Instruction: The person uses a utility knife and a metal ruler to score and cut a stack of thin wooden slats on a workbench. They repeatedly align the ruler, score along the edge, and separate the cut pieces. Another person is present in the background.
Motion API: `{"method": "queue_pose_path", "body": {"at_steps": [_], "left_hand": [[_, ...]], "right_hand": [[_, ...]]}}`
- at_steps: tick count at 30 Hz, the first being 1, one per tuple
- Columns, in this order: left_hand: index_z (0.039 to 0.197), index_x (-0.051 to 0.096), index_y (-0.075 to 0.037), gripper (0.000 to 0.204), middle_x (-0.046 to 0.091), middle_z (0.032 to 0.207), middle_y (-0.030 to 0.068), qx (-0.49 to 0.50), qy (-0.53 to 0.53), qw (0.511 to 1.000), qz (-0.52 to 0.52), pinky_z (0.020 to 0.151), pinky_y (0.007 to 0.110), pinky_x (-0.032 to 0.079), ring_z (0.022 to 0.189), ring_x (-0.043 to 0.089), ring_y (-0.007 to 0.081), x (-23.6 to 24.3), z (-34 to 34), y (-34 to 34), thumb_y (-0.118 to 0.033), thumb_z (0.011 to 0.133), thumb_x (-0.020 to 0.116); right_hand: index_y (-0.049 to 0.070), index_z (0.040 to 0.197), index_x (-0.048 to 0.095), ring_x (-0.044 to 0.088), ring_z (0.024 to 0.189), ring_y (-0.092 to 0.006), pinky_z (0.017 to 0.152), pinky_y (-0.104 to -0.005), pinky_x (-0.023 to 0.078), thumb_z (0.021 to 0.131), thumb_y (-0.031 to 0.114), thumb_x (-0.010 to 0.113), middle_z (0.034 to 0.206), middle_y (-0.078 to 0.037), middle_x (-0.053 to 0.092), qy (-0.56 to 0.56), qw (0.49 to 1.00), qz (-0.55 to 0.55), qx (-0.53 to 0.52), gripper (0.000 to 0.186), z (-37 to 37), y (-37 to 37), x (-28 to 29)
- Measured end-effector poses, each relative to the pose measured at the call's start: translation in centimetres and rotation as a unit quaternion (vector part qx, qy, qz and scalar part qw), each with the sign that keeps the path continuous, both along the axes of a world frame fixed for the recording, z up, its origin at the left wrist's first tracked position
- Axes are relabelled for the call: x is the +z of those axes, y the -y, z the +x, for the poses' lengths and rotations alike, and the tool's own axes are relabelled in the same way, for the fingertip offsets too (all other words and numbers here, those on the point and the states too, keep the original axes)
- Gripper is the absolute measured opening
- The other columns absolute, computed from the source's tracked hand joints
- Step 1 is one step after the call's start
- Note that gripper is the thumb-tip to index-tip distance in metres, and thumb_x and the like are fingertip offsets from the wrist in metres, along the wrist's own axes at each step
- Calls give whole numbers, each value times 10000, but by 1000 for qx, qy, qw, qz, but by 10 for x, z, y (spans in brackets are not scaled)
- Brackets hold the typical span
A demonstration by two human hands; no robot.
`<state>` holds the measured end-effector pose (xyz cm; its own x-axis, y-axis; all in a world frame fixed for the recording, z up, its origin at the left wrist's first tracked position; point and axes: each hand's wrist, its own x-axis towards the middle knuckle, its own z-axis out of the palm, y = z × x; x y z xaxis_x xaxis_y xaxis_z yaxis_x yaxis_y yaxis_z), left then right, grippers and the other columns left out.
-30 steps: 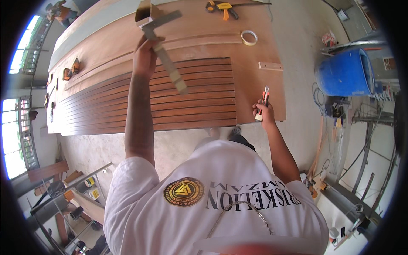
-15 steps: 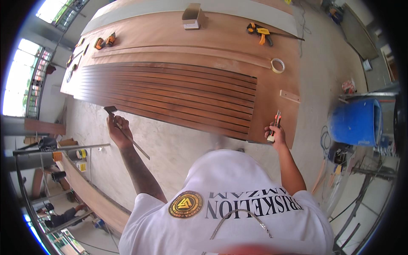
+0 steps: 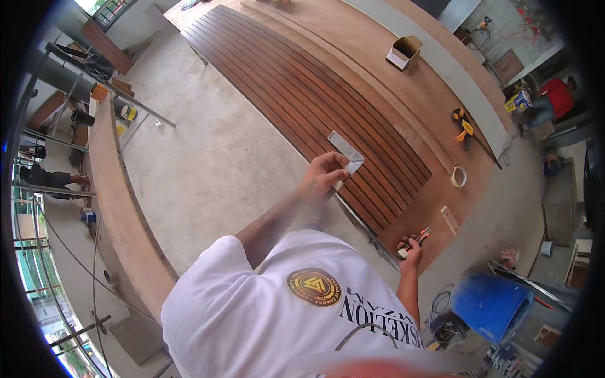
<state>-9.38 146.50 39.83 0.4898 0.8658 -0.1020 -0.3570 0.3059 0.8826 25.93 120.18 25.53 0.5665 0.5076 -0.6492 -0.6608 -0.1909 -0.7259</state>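
Note:
My left hand (image 3: 324, 176) grips a metal square (image 3: 346, 147), held over the near edge of the slatted dark-wood panel (image 3: 302, 94) on the plywood worktop (image 3: 441, 170). My right hand (image 3: 411, 253) is closed around a utility knife (image 3: 422, 237) by the panel's near right corner. A small wooden block (image 3: 450, 219) and a tape roll (image 3: 458, 176) lie beside the panel. An open cardboard box (image 3: 403, 53) and a yellow-and-black clamp (image 3: 463, 129) sit farther along the worktop.
A long plank (image 3: 116, 176) rests along scaffolding (image 3: 147, 112) at left, with a person in dark shorts (image 3: 50, 178) beyond. A person in red (image 3: 558, 97) is at upper right. A blue barrel (image 3: 490, 307) and coiled cables stand at lower right. Concrete floor (image 3: 195, 157) lies between plank and worktop.
The view has swung left, so the worktop now runs diagonally. My left hand has brought the square from the panel's left back toward its near right part. My right hand still holds the knife.

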Motion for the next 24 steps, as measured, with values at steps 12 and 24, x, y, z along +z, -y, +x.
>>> {"method": "queue_pose_path", "body": {"at_steps": [12, 24], "left_hand": [[1179, 652, 6, 272, 699, 981, 26, -125, -146, 980, 59, 824, 290, 542, 906, 658, 104, -6, 33, 14, -90, 937, 729], [1138, 695, 16, 333, 725, 997, 91, -120, -194, 963, 145, 886, 335, 539, 960, 679, 179, 5, 53, 11, -191, 884, 749]], "right_hand": [[89, 1203, 530, 646, 687, -261, 601, -408, 566, 942, 39, 590, 920, -160, 670, 2, 999, 27, 25, 273, -3, -1, 1], [77, 1196, 537, 673, 644, -265, 599, -426, 586, 944, 33, 597, 923, -164, 673, -32, 997, 64, 9, 262, -3, 3, -4]]}}
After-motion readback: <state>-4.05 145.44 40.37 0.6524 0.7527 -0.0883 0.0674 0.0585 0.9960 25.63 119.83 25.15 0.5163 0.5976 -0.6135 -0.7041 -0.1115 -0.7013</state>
